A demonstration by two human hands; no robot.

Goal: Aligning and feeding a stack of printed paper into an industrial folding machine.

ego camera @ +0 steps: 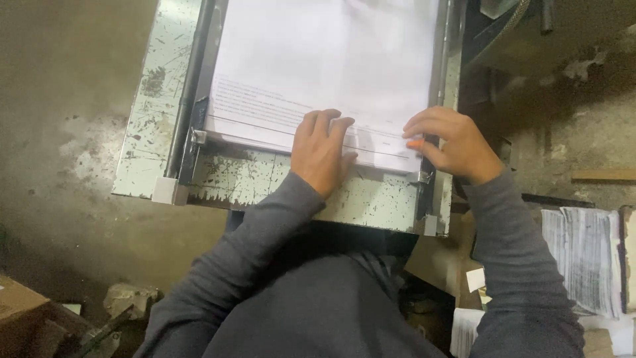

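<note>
A stack of white printed paper [318, 66] lies on the worn, paint-chipped bed of a paper cutter [265, 179]. My left hand [321, 149] rests flat on the near edge of the stack, fingers spread, holding nothing. My right hand [454, 142] presses its fingertips on the stack's near right corner, against the cutter's right side guide [442, 59]. A small orange bit shows at my right thumb tip. Both arms wear dark grey sleeves.
A dark metal bar [192, 79] runs along the cutter's left side. Piles of printed sheets [586, 258] sit at the lower right. Concrete floor [59, 132] lies to the left, with a cardboard box [20, 305] at the lower left.
</note>
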